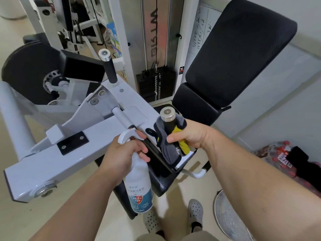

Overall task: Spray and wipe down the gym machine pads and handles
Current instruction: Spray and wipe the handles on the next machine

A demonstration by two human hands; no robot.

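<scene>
Grey and yellow cloth (pixel 166 146) is wrapping the near handle (pixel 167 113) of the white machine (pixel 52 153). The right hand (pixel 189 136) is clamping it there, fingers curled round cloth and grip together. The left hand (pixel 121 153) is holding the spray bottle (pixel 139 185) by its neck, low in front of the frame, with fingers closed round it and one lying at the white trigger (pixel 126 134).

Judging from this, the job is sitting at the wiping of one handle. The far handle (pixel 109 70), the back pad (pixel 243 49) and the seat pad (pixel 196 103) are showing no wet sheen or streaks. I cannot tell whether they are done or waiting, though some are probably waiting.

On the bottle's blue label (pixel 139 199), "99.9%" is reading clearly, among characters too fine to make out. The panel (pixel 152 32) behind is carrying large lettering turned sideways, which I cannot read. The whiteboard (pixel 203 26) is showing handwritten notes, with "3W" legible.
</scene>
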